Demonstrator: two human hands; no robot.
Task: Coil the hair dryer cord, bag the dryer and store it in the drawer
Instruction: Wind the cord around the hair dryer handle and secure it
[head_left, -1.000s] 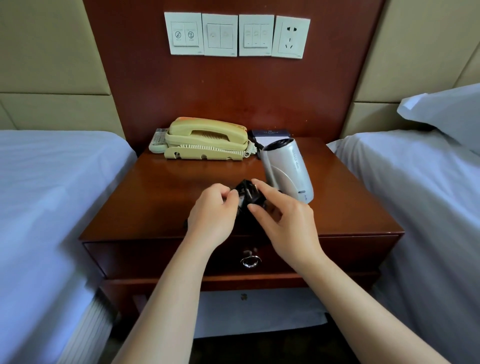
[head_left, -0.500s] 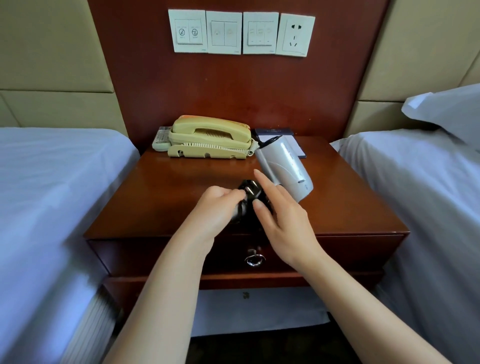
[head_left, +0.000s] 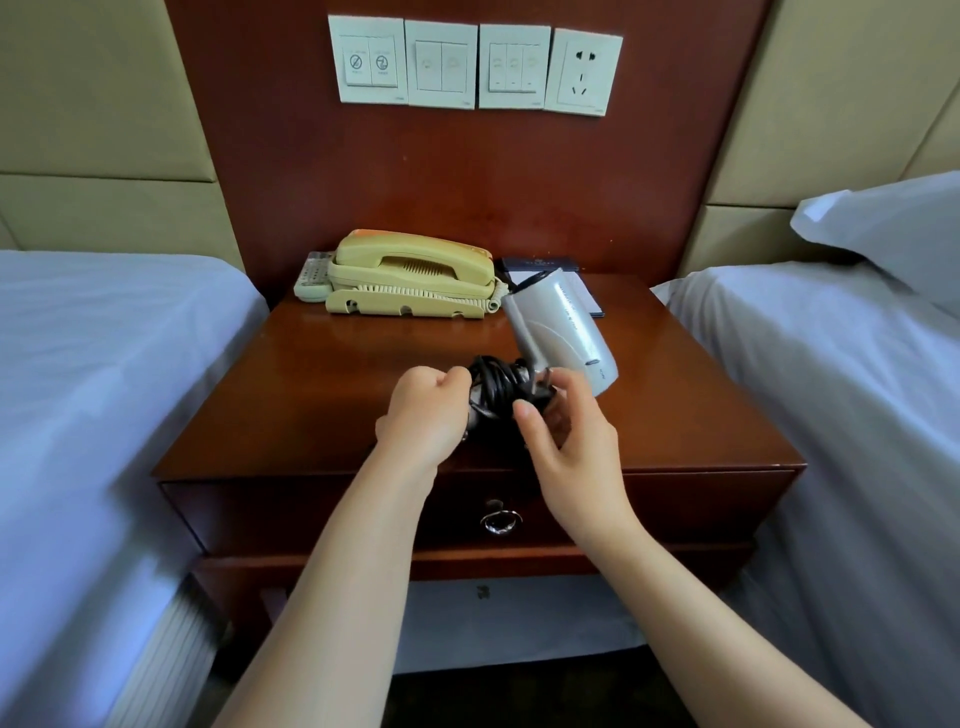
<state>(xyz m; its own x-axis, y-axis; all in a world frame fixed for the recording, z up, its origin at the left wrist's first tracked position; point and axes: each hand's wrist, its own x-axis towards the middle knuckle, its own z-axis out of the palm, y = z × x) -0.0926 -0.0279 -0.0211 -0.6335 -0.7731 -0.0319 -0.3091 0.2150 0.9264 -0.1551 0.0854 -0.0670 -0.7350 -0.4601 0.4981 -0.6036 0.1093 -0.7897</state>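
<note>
A: What is seen on the left side of the counter?

B: The left hand is closed into a fist at the near edge, and the lower end of the hair dryer's handle appears to be gripped in it, though the handle itself is mostly hidden. Behind it, at the back of the counter, a telephone is set well apart from the work.

A: And in the middle?

B: The cord is wound in black loops around the handle, between the two hands. It is judged to be springy and fairly stiff, so the loops are likely to loosen if they are let go. The plug is pinched between thumb and fingers of the right hand, which is half curled around it.

A: Where is the hair dryer itself?

B: It is held above the counter, tilted, with its silver barrel pointing up and away toward the back right. It is judged to be light, hard and smooth, so it could slip if only the barrel were taken. A firmer hold is expected at the handle, over the wound cord, so that the coil is pinned at once.

A: And the drawer?

B: It is shut, below the hands. No bag is seen.
</note>
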